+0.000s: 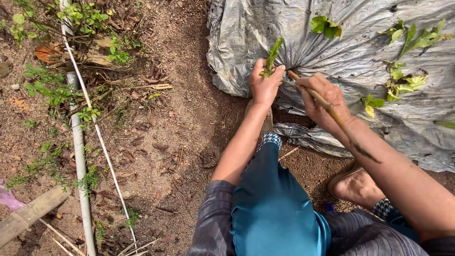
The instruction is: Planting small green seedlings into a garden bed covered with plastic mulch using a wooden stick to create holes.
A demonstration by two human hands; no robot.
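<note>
My left hand is closed around a small green seedling whose leaves stick up above my fingers, at the edge of a grey plastic sheet. Just to its right, my right hand grips a thin brown stick that runs along my forearm, its tip pointing toward the seedling. Both hands sit close together above the sheet's crumpled left edge. My knees in teal trousers are below.
More green seedlings poke through the sheet to the right. Bare brown soil lies left of it. A grey pipe and white cord run down the left side among weeds. A bamboo piece lies at lower left. My sandalled foot rests on soil.
</note>
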